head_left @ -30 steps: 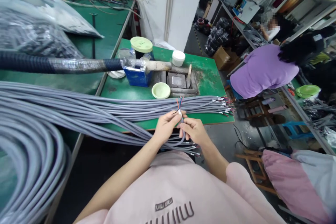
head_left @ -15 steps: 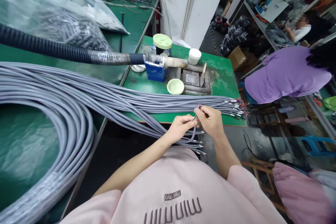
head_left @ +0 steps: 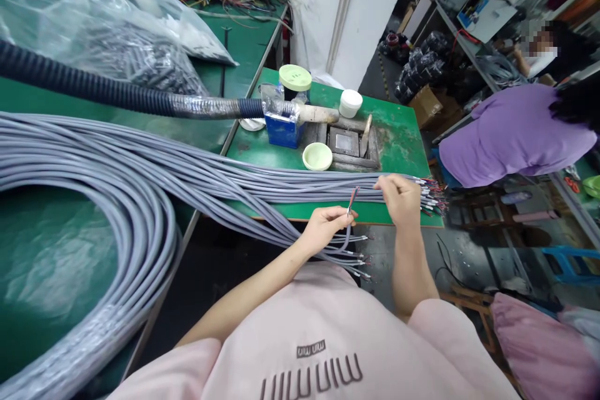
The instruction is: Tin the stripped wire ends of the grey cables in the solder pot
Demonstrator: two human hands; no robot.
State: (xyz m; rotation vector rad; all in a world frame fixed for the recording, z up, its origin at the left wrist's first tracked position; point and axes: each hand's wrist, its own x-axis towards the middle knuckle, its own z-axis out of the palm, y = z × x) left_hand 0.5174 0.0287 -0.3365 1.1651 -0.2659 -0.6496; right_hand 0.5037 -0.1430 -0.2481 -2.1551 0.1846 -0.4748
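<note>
My left hand (head_left: 328,225) pinches a grey cable (head_left: 347,239) close to its stripped end. Thin coloured wires (head_left: 354,196), red and dark among them, stick up past the fingertips. Apart from it, to the right, my right hand (head_left: 400,200) hovers over the cable bundle with thumb and fingers drawn together; whether anything small is between them cannot be made out. Beneath both hands runs the long bundle of grey cables (head_left: 281,184), its stripped ends (head_left: 434,194) at the right edge of the bench. Several more cable ends (head_left: 363,262) hang in front of my shirt.
On the green bench (head_left: 398,137) stand a soldering pot (head_left: 345,140) with a flat scraper (head_left: 366,136), a pale green dish (head_left: 317,157), a white tub (head_left: 350,102), a lidded jar (head_left: 295,78) and a blue box (head_left: 284,130) under a black hose (head_left: 117,90). A person in purple (head_left: 510,131) sits at right.
My right hand has left the wire ends and moved right, away from my left hand. The coloured wires now stand exposed above the left fingers, which stay on the cable.
</note>
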